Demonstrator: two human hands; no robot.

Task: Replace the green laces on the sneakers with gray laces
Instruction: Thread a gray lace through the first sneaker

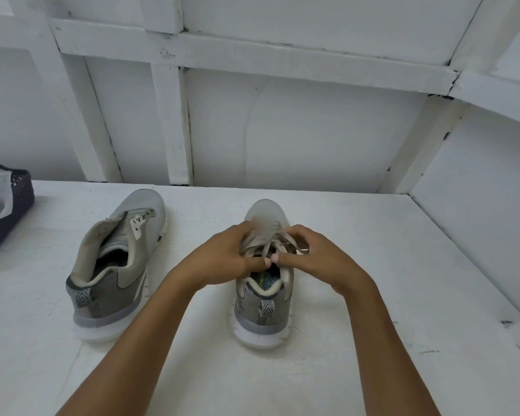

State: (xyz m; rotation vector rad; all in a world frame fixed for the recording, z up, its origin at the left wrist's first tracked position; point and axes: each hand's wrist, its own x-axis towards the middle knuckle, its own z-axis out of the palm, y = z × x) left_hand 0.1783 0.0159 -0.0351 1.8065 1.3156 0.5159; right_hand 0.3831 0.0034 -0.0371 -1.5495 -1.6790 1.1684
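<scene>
The left hand is curled over the left side of the lacing of a gray sneaker, and a gray lace is gripped under its bent fingers. The right hand is curled on the other side, where the same lace is pinched between its fingers and thumb. The two thumbs are held tip to tip just above the sneaker's opening. The lace is seen crossed over the tongue between the hands, with one loose end laid out to the right.

The sneaker is stood upright on the white table, heel toward the person and toe toward the wall; a yellow-green mark is seen on its insole. A second sneaker of the same kind is set well apart to the left, heel also nearest, its toe angled slightly right and its tongue spread wide open. A dark speckled shoe is partly cut off at the left edge. The table is backed by a white wall of boards and beams.
</scene>
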